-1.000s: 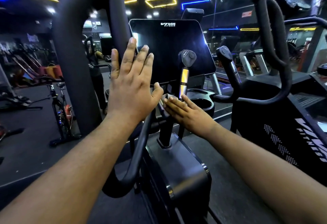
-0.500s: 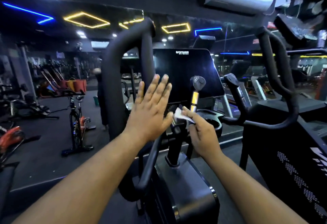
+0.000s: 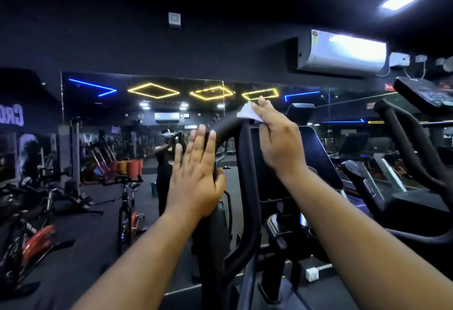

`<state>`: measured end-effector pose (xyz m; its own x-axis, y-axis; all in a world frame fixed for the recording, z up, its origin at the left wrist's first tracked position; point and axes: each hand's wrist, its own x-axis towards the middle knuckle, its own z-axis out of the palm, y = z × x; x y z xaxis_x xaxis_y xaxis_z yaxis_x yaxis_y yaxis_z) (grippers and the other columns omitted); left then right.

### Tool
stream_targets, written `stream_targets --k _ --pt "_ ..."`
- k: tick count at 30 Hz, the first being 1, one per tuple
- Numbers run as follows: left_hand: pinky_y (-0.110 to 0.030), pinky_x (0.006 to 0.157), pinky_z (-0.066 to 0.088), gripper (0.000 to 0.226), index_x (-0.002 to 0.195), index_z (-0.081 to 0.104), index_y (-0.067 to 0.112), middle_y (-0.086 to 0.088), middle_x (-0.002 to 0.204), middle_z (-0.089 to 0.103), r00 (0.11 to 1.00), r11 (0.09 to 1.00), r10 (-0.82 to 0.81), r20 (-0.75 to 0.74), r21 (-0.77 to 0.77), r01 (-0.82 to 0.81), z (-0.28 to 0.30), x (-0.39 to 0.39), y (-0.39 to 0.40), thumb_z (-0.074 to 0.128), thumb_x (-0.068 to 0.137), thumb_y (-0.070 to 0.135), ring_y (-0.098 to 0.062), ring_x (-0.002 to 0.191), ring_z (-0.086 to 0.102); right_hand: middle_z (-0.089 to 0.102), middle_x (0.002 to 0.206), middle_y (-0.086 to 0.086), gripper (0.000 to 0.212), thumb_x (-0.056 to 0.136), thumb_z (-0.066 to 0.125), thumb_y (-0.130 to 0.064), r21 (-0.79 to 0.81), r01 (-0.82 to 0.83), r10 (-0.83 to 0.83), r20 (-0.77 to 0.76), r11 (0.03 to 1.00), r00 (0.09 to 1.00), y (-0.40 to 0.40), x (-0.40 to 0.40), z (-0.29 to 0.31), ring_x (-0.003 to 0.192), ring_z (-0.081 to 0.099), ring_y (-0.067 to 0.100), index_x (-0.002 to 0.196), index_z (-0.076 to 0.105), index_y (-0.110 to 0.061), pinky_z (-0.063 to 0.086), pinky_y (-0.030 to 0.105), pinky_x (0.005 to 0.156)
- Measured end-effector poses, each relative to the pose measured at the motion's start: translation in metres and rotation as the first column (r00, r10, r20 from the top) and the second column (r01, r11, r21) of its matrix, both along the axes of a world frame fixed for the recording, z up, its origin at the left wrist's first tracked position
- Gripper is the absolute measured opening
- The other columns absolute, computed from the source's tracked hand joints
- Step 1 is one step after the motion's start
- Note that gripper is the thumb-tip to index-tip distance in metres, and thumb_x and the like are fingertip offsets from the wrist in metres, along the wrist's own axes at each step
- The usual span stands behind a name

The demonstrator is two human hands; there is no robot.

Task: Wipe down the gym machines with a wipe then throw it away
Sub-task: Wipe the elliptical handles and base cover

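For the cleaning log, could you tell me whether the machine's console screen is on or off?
Off, it seems: the console screen is dark, showing only faint reflections beside the right hand.

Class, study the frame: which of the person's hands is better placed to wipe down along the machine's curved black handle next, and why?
The right hand. It already holds the white wipe against the top of the handle. The left hand holds no wipe; its fingers lie straight against the handle's side, steadying it.

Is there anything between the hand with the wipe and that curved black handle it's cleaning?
Nothing visible. The right hand already presses the white wipe onto the top of the curved black handle. The left hand lies flat against the handle lower down, to the left, clear of the wipe.
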<state>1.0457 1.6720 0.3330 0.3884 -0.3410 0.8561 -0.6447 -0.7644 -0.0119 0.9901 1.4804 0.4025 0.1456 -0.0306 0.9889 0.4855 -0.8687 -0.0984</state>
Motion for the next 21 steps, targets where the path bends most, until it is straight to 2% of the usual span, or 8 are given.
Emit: stream_targets --k 2,4,6,9,11,15,18,21 --pt "-0.046 0.127 -0.007 0.082 0.160 -0.018 0.027 0.003 0.166 -0.029 1.000 1.000 0.006 0.003 -0.019 -0.006 -0.001 0.002 0.000 0.025 0.093 0.047 -0.009 0.152 -0.028 0.048 0.151 0.015 0.049 0.095 0.043 0.002 0.000 0.074 -0.074 -0.018 0.997 0.997 0.009 0.024 0.013 0.145 0.040 0.027 0.142 0.054 -0.004 0.030 0.037 0.122" --pt "-0.049 0.127 -0.004 0.080 0.161 -0.014 0.025 0.001 0.167 -0.026 1.000 0.999 0.008 0.011 -0.041 -0.007 -0.003 0.004 0.002 0.019 0.092 0.046 -0.011 0.153 -0.025 0.041 0.156 0.016 0.052 0.096 0.041 0.002 -0.106 0.144 -0.150 -0.053 0.984 0.987 0.023 0.044 0.000 0.150 0.030 0.031 0.147 0.046 -0.002 0.025 0.048 0.124" --pt "-0.051 0.127 -0.001 0.079 0.162 -0.012 0.020 -0.001 0.168 -0.024 1.000 0.998 -0.009 0.028 -0.058 0.010 -0.008 0.005 0.002 0.019 0.093 0.043 -0.012 0.154 -0.023 0.034 0.160 0.016 0.054 0.098 0.039 -0.002 -0.189 0.154 -0.164 -0.042 0.970 0.986 0.034 0.053 -0.024 0.153 0.020 0.028 0.152 0.039 -0.002 0.022 0.050 0.124" --pt "-0.052 0.127 0.000 0.079 0.161 -0.012 0.017 0.000 0.168 -0.024 0.998 0.996 -0.036 0.041 -0.082 0.039 -0.010 0.007 -0.001 0.022 0.094 0.039 -0.013 0.155 -0.021 0.039 0.156 0.018 0.051 0.099 0.038 -0.009 -0.359 0.186 -0.189 0.026 0.915 0.982 0.031 0.051 -0.047 0.150 0.027 0.028 0.149 0.042 0.000 0.025 0.048 0.123" --pt "-0.052 0.127 0.000 0.080 0.161 -0.014 0.019 0.001 0.167 -0.027 0.999 0.997 -0.035 0.032 -0.073 0.037 -0.009 0.009 -0.001 0.025 0.094 0.037 -0.013 0.154 -0.023 0.043 0.153 0.019 0.052 0.096 0.040 -0.008 -0.454 0.237 -0.226 0.080 0.859 0.971 0.019 0.047 -0.041 0.147 0.033 0.029 0.147 0.046 0.000 0.029 0.048 0.121" --pt "-0.051 0.127 -0.004 0.081 0.161 -0.016 0.021 0.003 0.167 -0.029 0.999 0.997 -0.034 0.018 -0.068 0.035 -0.008 0.010 0.000 0.025 0.092 0.037 -0.011 0.153 -0.026 0.040 0.155 0.021 0.052 0.095 0.045 0.002 -0.388 0.284 -0.268 0.097 0.877 0.959 0.002 0.042 -0.009 0.147 0.033 0.035 0.146 0.046 0.002 0.028 0.051 0.121" --pt "-0.050 0.127 -0.005 0.081 0.161 -0.015 0.022 0.002 0.167 -0.027 1.000 0.997 -0.026 0.015 -0.072 0.027 -0.008 0.010 0.001 0.026 0.093 0.038 -0.011 0.153 -0.025 0.042 0.154 0.023 0.060 0.088 0.053 0.013 -0.415 0.284 -0.293 0.045 0.864 0.955 0.001 0.047 -0.006 0.145 0.037 0.037 0.147 0.045 0.003 0.040 0.053 0.114" --pt "-0.048 0.127 -0.008 0.081 0.160 -0.018 0.023 0.003 0.165 -0.032 1.000 0.999 -0.014 -0.006 -0.049 0.014 -0.009 0.008 0.001 0.026 0.094 0.038 -0.011 0.151 -0.029 0.042 0.153 0.022 0.065 0.085 0.059 0.015 -0.433 0.293 -0.307 0.038 0.853 0.951 -0.004 0.046 -0.026 0.143 0.040 0.035 0.147 0.044 0.002 0.047 0.047 0.109"
